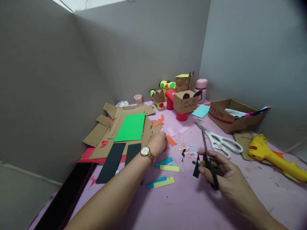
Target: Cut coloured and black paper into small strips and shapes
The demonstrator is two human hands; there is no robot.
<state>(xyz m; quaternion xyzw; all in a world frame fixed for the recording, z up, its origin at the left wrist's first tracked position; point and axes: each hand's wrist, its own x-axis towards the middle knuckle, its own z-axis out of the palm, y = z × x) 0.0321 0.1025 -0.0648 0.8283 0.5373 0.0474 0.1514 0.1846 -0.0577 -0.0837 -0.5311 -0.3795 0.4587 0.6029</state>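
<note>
My right hand [222, 171] grips small black-handled scissors [208, 156], blades pointing away, and also pinches a small black paper piece [196, 167] that hangs at its left. My left hand [157, 142], with a gold watch on the wrist, reaches forward with curled fingers to the paper scraps near an orange strip [171, 140] on the pink table [182, 201]. Whether it grips anything I cannot tell. Blue and yellow-green strips [165, 172] lie between my hands.
White scissors [222, 140] and a yellow glue gun [271, 155] lie at the right, behind them a cardboard box [233, 123] with markers. Green paper [130, 127] rests on cardboard sheets with black strips [112, 161] at the left. Cardboard figures [185, 101] stand at the back.
</note>
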